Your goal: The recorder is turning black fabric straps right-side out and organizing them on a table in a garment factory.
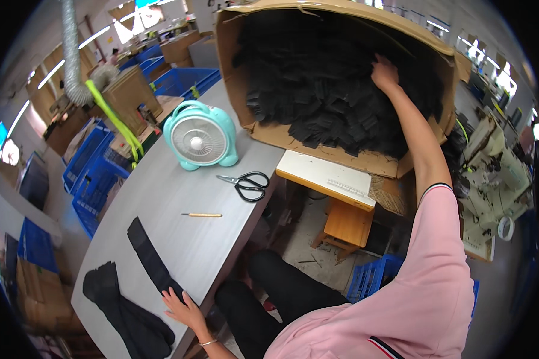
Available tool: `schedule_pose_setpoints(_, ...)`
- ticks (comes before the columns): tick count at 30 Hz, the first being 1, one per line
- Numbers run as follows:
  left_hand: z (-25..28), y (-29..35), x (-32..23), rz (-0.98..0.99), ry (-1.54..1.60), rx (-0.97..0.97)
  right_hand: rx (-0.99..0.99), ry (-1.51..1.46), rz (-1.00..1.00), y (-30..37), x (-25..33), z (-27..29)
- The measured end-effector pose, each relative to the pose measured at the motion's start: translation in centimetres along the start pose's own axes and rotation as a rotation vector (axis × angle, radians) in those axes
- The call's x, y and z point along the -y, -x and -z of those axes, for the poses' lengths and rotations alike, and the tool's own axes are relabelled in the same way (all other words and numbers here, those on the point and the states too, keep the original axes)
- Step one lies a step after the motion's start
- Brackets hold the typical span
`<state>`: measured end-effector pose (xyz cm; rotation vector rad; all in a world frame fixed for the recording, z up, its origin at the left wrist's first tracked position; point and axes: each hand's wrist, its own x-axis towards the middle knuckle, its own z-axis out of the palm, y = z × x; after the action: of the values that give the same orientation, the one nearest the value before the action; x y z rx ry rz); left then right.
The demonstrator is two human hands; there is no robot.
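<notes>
At the desk's near edge, left hand [185, 309]: fingers straight and spread, laid over the near end of the black strip, not closed around it; a thin bracelet [208, 343] circles the wrist.
Black strip [151, 251]: flat on the desk [161, 194], running from the left fingertips slantwise toward the far edge.
Black fabric pieces [111, 293]: long and overlapping, beside the strip, toward the desk's left end.
Wood-handled tool [205, 215]: slender, lying between the strip and the scissors.
Scissors [250, 186]: black-handled, near the desk's near edge, blades pointing toward the fan.
Fan [199, 139]: mint green, upright on the desk, toward its right end.
White-topped board [317, 174]: just below the carton's lower lip; a wooden stool [344, 224] stands beneath.
Carton [229, 66]: at the desk's right end, its open side facing the person.
Black pile [335, 113]: many short strips heaped inside the carton.
Right hand [385, 75]: reaching inside the carton against the pile; fingers partly bent, whether gripping a piece cannot be told.
Blue crates [96, 200]: on the floor beyond the desk's far edge.
</notes>
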<state>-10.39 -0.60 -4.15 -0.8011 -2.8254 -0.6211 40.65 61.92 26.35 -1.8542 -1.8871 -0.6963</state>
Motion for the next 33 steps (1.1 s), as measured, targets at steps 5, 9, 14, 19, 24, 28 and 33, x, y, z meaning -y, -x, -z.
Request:
schedule_pose_setpoints(5,-0.6,-0.5,-0.5,-0.014,-0.002,-0.037,0.036,0.083,0.023,-0.5,-0.5,-1.8)
schedule_pose_setpoints(9,-0.3,-0.3,-0.1,0.014,-0.066,-0.095,0.03,-0.188,-0.103,-2.0,0.5,-1.4)
schedule_pose_setpoints(14,-1.7,-0.8,-1.7,-0.01,-0.029,-0.087,-0.113,-0.094,0.022,-5.8,-4.3,-2.5)
schedule_pose_setpoints(19,0.1,-0.2,-2.0,0.013,-0.092,-0.074,0.206,-0.101,-0.018,-3.1,-1.9,-2.4)
schedule_pose_setpoints(24,0.2,0.8,-0.9,-0.128,-0.148,-0.251,0.192,-0.119,0.077,-0.8,0.5,-0.4)
schedule_pose_setpoints(28,-2.6,-0.7,3.4,-0.179,-0.064,-0.263,0.153,-0.14,0.054,-0.5,2.7,-0.8)
schedule_pose_setpoints(33,-3.3,-0.9,3.0,-0.213,-0.182,-0.238,0.205,-0.062,0.003,-1.6,0.8,-1.1)
